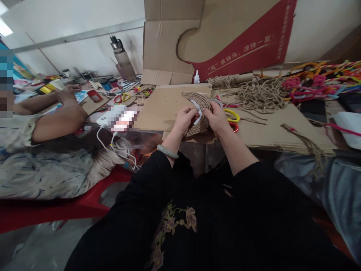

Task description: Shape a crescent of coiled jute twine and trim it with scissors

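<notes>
Far left, a co-worker's arm (53,116) rests on the table, near a white charger (111,114) with cables hanging off the edge. My left hand (183,119), jade bangle (167,151) on the wrist, grips the left side of the rope piece (199,113), thumb on the white strip (197,109). Rope piece sits between both hands, held just above the near edge of the cardboard sheet (163,107), over my lap. It's a curved shape wrapped in jute cord, rows tight and close, brownish, white strip crossing its middle. Most of what shows looks covered already; I'd judge wrapping mostly done, the strip area left to cover or fix, but part is hidden by my fingers so can't be sure. My right hand (218,118) clamps the right side, fingers curled round it. Just right, yellow scissors (232,114) and a red handle under them. Further right, loose cord pile (259,96), then bright pipe cleaners (318,81). Cut cardboard box (214,34) stands behind.
</notes>
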### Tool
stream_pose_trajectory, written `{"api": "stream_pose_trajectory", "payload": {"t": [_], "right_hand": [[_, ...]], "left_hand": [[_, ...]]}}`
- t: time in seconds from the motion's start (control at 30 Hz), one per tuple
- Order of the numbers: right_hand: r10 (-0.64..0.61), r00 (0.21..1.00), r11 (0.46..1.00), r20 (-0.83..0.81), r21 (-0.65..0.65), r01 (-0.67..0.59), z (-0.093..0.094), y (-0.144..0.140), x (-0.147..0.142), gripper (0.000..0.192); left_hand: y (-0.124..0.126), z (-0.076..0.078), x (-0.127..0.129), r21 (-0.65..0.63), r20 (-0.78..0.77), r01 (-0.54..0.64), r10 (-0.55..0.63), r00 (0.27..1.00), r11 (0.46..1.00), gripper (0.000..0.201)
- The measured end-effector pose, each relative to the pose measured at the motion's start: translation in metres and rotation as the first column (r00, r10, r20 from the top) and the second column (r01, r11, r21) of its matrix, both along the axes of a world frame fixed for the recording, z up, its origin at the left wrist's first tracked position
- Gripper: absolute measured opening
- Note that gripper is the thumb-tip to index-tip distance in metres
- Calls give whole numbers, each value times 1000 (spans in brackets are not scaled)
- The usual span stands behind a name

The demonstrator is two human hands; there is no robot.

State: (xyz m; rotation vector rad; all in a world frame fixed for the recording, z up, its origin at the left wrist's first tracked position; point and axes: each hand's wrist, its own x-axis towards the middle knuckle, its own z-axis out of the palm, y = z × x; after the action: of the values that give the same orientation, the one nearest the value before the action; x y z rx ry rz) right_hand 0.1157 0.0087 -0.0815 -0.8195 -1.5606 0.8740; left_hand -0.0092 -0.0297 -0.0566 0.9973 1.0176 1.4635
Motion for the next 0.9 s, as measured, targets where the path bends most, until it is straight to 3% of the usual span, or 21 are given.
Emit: {"api": "stream_pose_trajectory", "payload": {"t": [0.13, 0.43, 0.6, 0.9], "right_hand": [[13, 1000, 1000, -22, 0, -13, -2, 2, 0, 36], [142, 986, 986, -90, -80, -149, -6, 4, -2, 48], [148, 986, 985, -81, -71, -154, -4, 3, -1, 40], [99, 995, 994, 0, -49, -99, -2, -2, 1, 42]], "left_hand": [[-2, -2, 1, 32, -162, 46, -40, 986, 998, 8], [3, -2, -1, 29, 118, 36, -39, 992, 999, 6], [4, -4, -3, 20, 136, 89, -91, 987, 996, 5], [5, -6, -3, 22, 41, 37, -38, 998, 999, 8]]}}
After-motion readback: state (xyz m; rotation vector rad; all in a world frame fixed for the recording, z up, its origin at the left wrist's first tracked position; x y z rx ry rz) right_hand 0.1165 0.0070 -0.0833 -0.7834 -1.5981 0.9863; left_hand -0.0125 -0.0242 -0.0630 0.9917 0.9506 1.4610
